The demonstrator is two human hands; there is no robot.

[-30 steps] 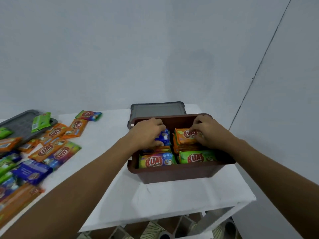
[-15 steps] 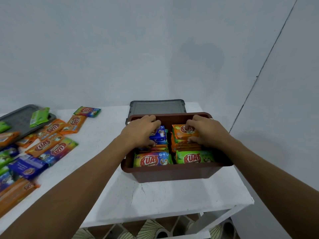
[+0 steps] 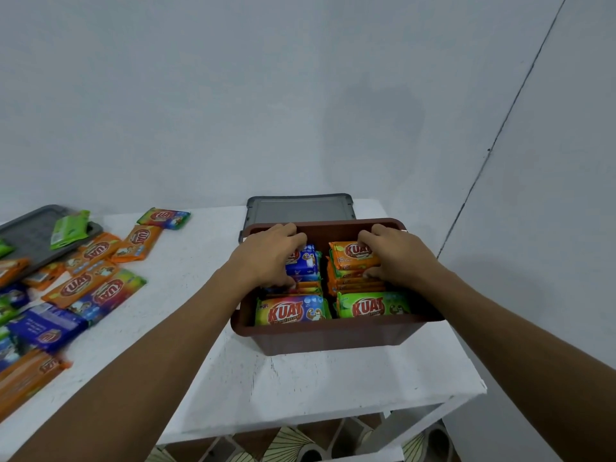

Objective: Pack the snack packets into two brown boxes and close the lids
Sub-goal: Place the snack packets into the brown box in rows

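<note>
Packets (image 3: 293,311) mid-frame seem light, soft and slippery (best held by stack ends); left hand (image 3: 270,258) clasps blue stack (image 3: 305,263), right hand (image 3: 398,258) clasps orange stack (image 3: 350,261).

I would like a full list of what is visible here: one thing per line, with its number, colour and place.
brown box: one, brown, open, middle of the table
rainbow packet: one, many-coloured, front left in the box
green packet: one, green, front right in the box
blue-topped stack: one, blue on top, back left in the box
orange stack: one, orange, back right in the box
grey lid: one, grey, behind the box
loose packets: more than ten, orange, blue, green, many-coloured, left of the table
second grey lid: one, grey, far left, under some loose packets
table: one, white
left hand: grips the blue-topped stack
right hand: grips the orange stack
</note>
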